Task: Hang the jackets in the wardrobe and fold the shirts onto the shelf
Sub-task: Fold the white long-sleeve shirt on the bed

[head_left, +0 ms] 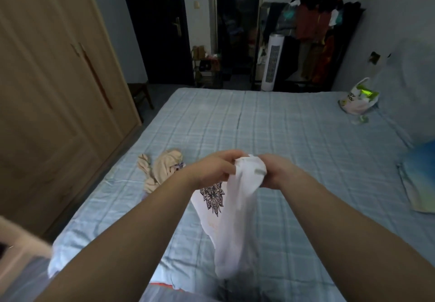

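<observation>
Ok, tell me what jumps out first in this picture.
Both hands, left and right, hold up a bunched white shirt with a dark print at centre, over the blue checked bed. A beige garment lies crumpled on the bed to the left, near the closed wardrobe. A packed clothes rack stands at the far wall.

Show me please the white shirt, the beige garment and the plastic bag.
white shirt (pixel 231 219), head view, on hanging cloth below the hands.
beige garment (pixel 162 168), head view, its crumpled middle.
plastic bag (pixel 357 104), head view, its white side.

Both hands, the left hand (pixel 213 168) and the right hand (pixel 276 172), grip a white shirt (pixel 231 210) above the bed (pixel 294 137); a beige garment (pixel 162 170) lies at nine o'clock.
</observation>
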